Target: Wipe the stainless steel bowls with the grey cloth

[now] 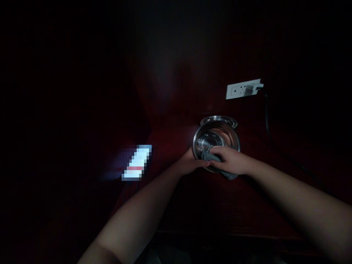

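A shiny metal pot [229, 137] is tilted with its open mouth toward me, above a dark red tabletop [220, 209]. My left hand [189, 162] grips its near left side, thumb over the rim and the other fingers hidden behind the wall. In my right hand [229, 159] is a grey-green cloth [210, 155], pressed into the pot at the near rim. Part of the cloth hangs below the hand, outside the pot. Just behind the pot lies a round metal lid or dish [218, 118], partly covered by it.
A lit phone-like screen [136, 163], blurred into blocks, is at the left with thin cables below it. On the back wall is a white socket panel [238, 90] with a plug in it. A dark cord [266, 113] runs down at the right. The surroundings are very dark.
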Demonstrator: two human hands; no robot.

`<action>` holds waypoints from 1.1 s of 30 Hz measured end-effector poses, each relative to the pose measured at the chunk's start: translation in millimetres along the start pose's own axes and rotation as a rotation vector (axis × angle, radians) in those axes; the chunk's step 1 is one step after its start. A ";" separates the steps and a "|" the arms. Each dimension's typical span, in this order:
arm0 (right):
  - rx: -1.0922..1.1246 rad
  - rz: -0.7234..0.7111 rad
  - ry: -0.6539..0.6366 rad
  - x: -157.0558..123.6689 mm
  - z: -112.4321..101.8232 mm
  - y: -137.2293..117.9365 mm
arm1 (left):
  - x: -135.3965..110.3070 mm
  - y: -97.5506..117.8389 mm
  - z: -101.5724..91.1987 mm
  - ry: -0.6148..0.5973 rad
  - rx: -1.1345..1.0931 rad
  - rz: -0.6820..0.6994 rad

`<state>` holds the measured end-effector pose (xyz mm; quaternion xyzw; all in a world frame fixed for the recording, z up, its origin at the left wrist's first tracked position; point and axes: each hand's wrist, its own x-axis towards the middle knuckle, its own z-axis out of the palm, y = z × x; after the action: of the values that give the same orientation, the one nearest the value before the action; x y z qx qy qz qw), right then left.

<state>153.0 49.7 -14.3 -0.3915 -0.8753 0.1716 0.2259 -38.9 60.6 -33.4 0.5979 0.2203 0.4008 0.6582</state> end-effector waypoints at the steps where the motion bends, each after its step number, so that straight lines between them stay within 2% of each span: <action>1: 0.001 0.000 -0.003 0.0 0.1 0.2 | 0.0 -1.0 -0.6 0.009 -0.001 -0.001; 16: -0.064 0.028 0.011 -1.1 -0.3 0.7 | -0.9 -0.8 -0.6 0.046 -0.020 -0.019; 23: -0.215 0.077 0.047 -3.2 -2.3 3.2 | -1.3 -1.3 -1.7 0.102 -0.059 -0.029; 26: -0.259 0.074 0.056 -3.8 -2.9 2.9 | -0.7 -2.6 -1.7 0.163 -0.084 -0.062; 29: -0.223 0.082 0.040 -3.9 -2.2 1.9 | 0.4 -2.6 -0.9 0.203 -0.107 -0.083; 33: -0.077 0.050 0.004 -3.6 0.5 0.5 | 0.7 -0.5 1.2 0.161 -0.121 -0.057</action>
<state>155.2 47.2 -16.0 -0.4221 -0.8707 0.1426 0.2081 -37.4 60.5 -33.5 0.5163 0.2648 0.4413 0.6845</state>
